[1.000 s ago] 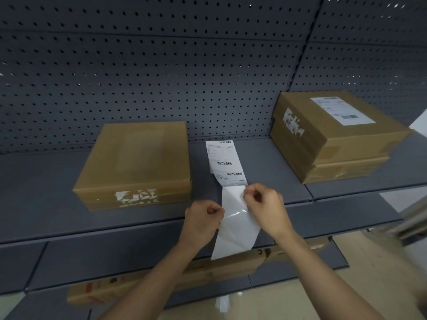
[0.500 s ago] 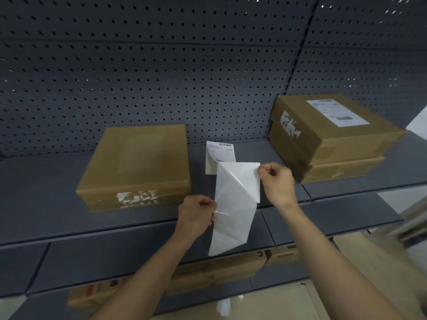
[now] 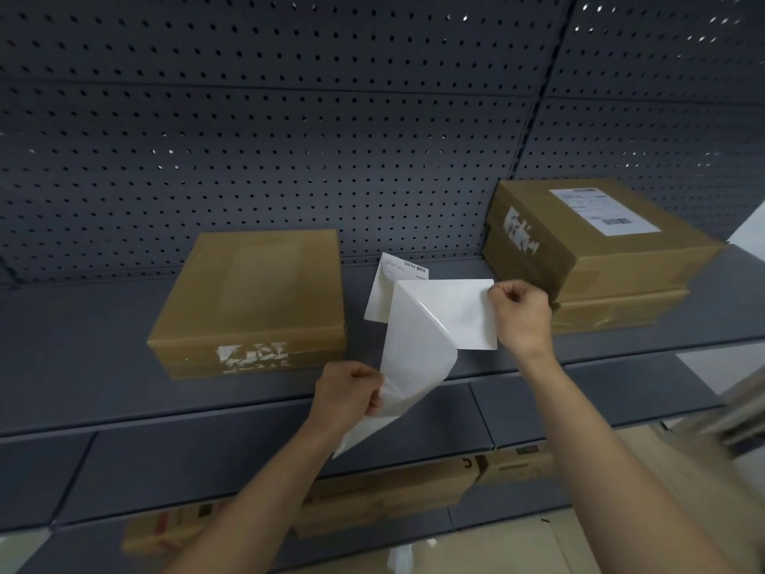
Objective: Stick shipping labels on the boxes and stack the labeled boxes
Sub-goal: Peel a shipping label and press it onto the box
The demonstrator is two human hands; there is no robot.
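Two bare hands at work just right of the flat brown cardboard box (image 3: pixel 252 300), its lid plain brown, resting on the dark grey metal shelf (image 3: pixel 82 345). Raised to the right of that box, about level with its lid, the right hand (image 3: pixel 523 314), grip closed in a pinch on the upper right corner of the plain white rectangular shipping label (image 3: pixel 459 316), blank face toward the camera. Lower, in front of the box's right front corner, the left hand (image 3: pixel 347 393), grip closed on the glossy translucent backing sheet (image 3: pixel 414 379), curling down from the label and joined to it along a slanted line. Behind the label, just beside the box's right edge, a white printed sheet with a barcode (image 3: pixel 387 292), mostly hidden; lying flat or attached, cannot tell. Well to the right of the box, on the same shelf, a stack of two brown cardboard boxes (image 3: pixel 592 267), the upper one carrying a white printed shipping label (image 3: pixel 602 211) on its lid. Behind the box, a dark perforated metal back panel (image 3: pixel 289 138). Below the box, on a lower shelf, long brown cardboard cartons (image 3: pixel 372 499), blurred.
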